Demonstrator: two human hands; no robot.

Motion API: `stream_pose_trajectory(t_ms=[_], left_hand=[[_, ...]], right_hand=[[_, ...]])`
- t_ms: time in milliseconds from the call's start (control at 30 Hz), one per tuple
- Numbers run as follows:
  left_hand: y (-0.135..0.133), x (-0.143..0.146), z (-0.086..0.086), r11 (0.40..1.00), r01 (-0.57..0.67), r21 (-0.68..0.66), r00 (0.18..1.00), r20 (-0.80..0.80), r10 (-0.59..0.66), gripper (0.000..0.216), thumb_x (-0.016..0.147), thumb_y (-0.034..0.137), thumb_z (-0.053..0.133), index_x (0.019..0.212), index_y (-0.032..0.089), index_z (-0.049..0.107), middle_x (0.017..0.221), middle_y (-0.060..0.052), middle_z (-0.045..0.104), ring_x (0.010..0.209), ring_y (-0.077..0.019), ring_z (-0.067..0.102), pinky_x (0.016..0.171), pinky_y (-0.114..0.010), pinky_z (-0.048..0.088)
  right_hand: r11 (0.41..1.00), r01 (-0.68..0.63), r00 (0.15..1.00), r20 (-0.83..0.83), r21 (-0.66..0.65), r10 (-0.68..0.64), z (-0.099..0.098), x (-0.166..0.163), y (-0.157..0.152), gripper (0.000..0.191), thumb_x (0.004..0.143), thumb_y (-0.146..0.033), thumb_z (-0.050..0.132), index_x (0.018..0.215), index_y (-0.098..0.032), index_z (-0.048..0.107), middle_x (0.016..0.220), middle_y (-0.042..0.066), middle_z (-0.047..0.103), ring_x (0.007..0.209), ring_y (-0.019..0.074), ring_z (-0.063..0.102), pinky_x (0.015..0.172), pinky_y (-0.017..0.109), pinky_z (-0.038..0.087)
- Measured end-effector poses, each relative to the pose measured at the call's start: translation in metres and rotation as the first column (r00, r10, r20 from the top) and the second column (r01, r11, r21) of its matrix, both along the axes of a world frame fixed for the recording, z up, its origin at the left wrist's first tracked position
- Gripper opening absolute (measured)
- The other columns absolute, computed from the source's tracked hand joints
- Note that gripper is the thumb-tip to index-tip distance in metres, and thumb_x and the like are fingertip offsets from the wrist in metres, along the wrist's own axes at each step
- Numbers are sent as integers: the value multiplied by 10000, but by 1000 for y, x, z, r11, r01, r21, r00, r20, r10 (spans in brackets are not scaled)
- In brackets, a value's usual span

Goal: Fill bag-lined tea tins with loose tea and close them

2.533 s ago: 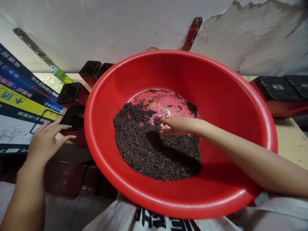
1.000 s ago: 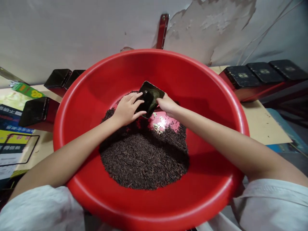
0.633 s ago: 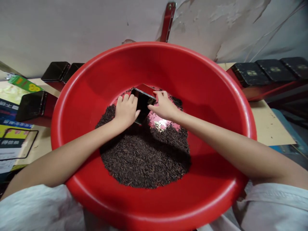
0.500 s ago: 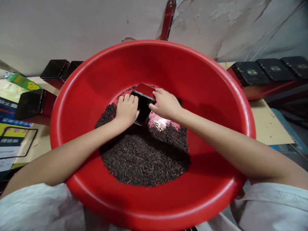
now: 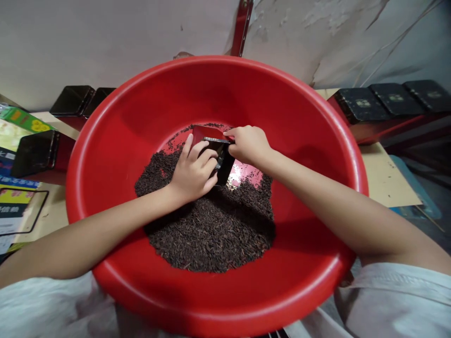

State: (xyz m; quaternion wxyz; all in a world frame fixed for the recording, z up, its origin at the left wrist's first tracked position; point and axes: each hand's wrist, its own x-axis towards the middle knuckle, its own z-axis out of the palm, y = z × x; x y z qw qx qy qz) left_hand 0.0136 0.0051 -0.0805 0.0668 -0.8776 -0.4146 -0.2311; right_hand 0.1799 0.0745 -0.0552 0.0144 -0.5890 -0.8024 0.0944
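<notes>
In the middle of the red basin, I hold a tilted rectangular tin (image 5: 226, 170), red on its side and black and shiny at the near end. My left hand (image 5: 195, 170) bends over its left part, index finger stretched along the red side and the others curled at the black end. That hand hides much of the tin, so I cannot tell whether its end is open. With thumb and fingers, my right hand (image 5: 249, 145) grips the right edge. Dark, dry, tea-like leaves (image 5: 211, 234) lie heaped below both hands.
The wide red basin (image 5: 317, 244) has a thick rim. Several black-topped red tins (image 5: 362, 105) stand in a row on the right; more black-topped tins (image 5: 33, 152) are at left, near a green carton (image 5: 26, 120) and printed sheets (image 5: 14, 206). A wall (image 5: 123, 37) rises behind.
The tin has turned and shifted slightly right. My left hand's fingers have moved from its upper edge to spread over the black end. My right hand still grips the right edge.
</notes>
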Motion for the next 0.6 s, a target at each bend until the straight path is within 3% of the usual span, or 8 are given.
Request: stream_pose_trajectory(t_ms=[100, 233, 333, 467, 533, 600], left_hand=[[0, -6, 21, 996, -57, 68, 996, 70, 52, 177, 846, 276, 438, 775, 201, 582, 792, -43, 635, 836, -214, 596, 901, -447, 468], [19, -33, 35, 960, -227, 166, 962, 190, 195, 206, 857, 368, 437, 741, 204, 481, 713, -22, 554, 720, -186, 564, 715, -369, 456], [47, -59, 23, 929, -341, 146, 914, 281, 292, 241, 878, 434, 444, 794, 208, 456, 743, -7, 546, 772, -176, 549, 730, -348, 421], [73, -77, 0, 930, -367, 37, 878, 345, 333, 239, 928, 446, 411, 896, 213, 456, 799, 6, 573, 894, -168, 536, 806, -327, 397], [77, -76, -5, 919, -395, 15, 829, 436, 350, 198, 949, 407, 391, 897, 227, 457, 807, 13, 576, 920, -160, 542, 822, -312, 400], [77, -72, -7, 896, -444, -3, 771, 510, 383, 162, 948, 345, 397, 854, 230, 461, 785, 11, 568, 887, -161, 558, 794, -304, 414]], right_hand=[[997, 68, 997, 35, -33, -67, 1, 3, 4, 321, 752, -185, 457, 978, -129, 679, 931, 146, 685, 921, 307, 640, 768, 408, 471], [981, 177, 982, 86, -81, -170, 2, 8, 10, 278, 770, -200, 494, 961, -90, 663, 929, 191, 656, 918, 326, 639, 765, 430, 480], [951, 269, 962, 88, -155, -258, 7, 11, 13, 261, 761, -205, 523, 943, -88, 670, 872, 193, 654, 911, 336, 640, 742, 431, 485], [918, 296, 955, 99, -263, -279, 10, 20, 20, 199, 755, -236, 525, 770, -130, 693, 749, 156, 661, 881, 320, 645, 729, 420, 486], [902, 320, 947, 125, -288, -296, 6, 27, 27, 229, 760, -256, 502, 752, -142, 700, 782, 160, 676, 890, 318, 646, 739, 415, 483], [901, 346, 938, 121, -261, -325, -1, 35, 35, 293, 766, -287, 485, 894, -145, 707, 935, 176, 689, 944, 330, 638, 758, 419, 478]])
